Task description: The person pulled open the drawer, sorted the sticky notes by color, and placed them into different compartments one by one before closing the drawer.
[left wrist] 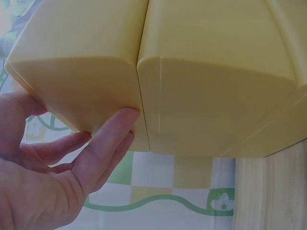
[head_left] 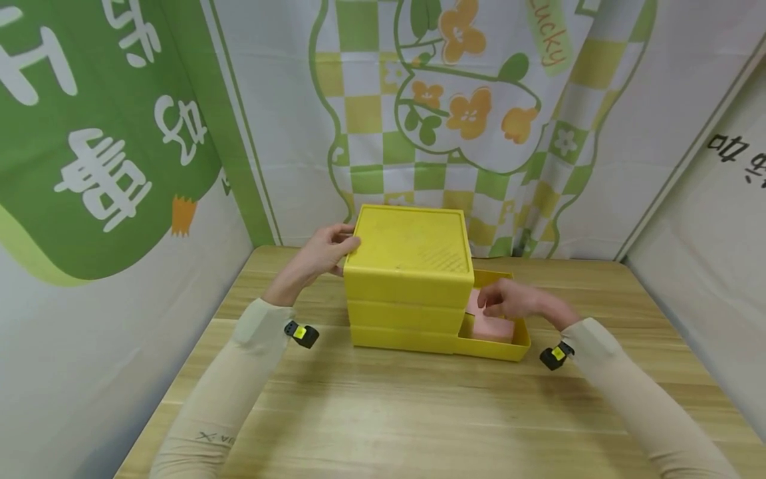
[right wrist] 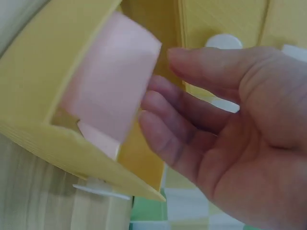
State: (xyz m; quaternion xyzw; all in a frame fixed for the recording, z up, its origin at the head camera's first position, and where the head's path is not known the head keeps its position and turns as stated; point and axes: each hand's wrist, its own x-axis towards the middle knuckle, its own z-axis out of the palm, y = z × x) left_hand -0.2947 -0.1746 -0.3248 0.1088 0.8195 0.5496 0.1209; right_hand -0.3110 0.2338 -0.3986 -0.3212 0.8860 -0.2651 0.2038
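A yellow drawer box stands on the table, its bottom drawer pulled out to the right. My left hand rests against the box's left side. The left wrist view shows its extended fingers touching the yellow wall. Inside the drawer lies a pink rectangular block, with more pink material beside it. Over the drawer is my right hand, fingers loosely bent. In the right wrist view its fingertips are at the block's edge, the thumb apart; whether they touch is unclear.
A wooden table carries the box. Behind it hangs a checked, flowered curtain, with a printed green wall covering to the left. White knobs, one of them a round knob, show on the drawer fronts.
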